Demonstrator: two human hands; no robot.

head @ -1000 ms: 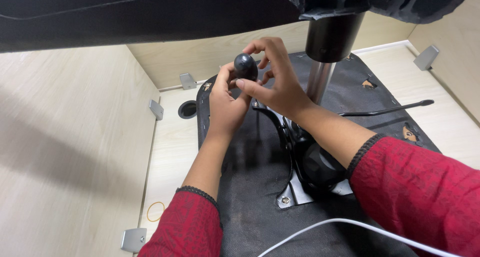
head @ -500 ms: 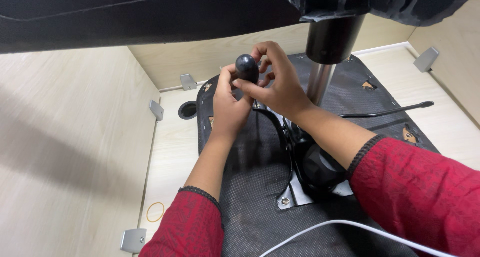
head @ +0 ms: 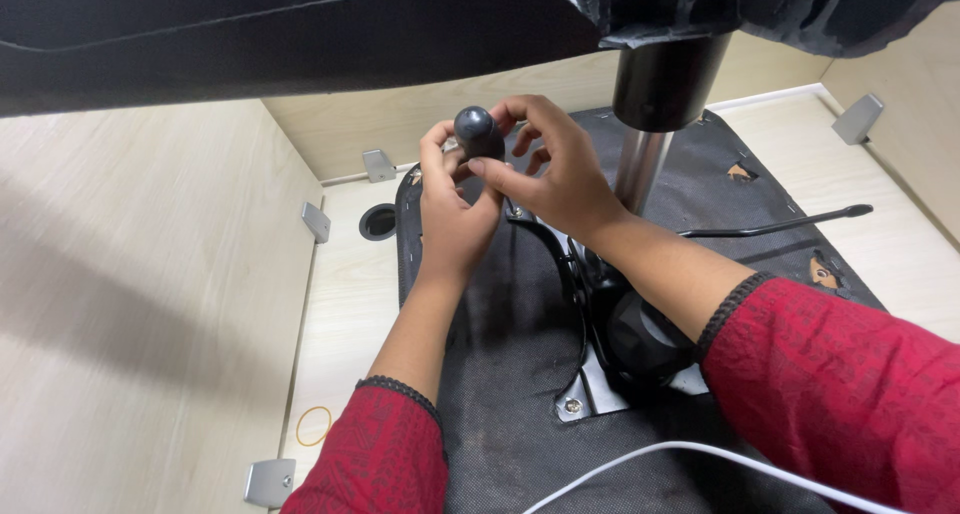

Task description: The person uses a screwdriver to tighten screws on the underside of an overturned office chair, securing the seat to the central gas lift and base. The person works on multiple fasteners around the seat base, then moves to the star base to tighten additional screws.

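Around dark knob [head: 478, 132], both hands cupped.

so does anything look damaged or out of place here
Yes. The black fabric cover under the seat is torn near its right edge, with ragged holes showing tan beneath. A loose rubber band lies on the wooden panel at lower left.

Red patterned sleeves (dark knit trim at cuffs); left hand [head: 452, 209] bare; right hand [head: 560, 174] bare.
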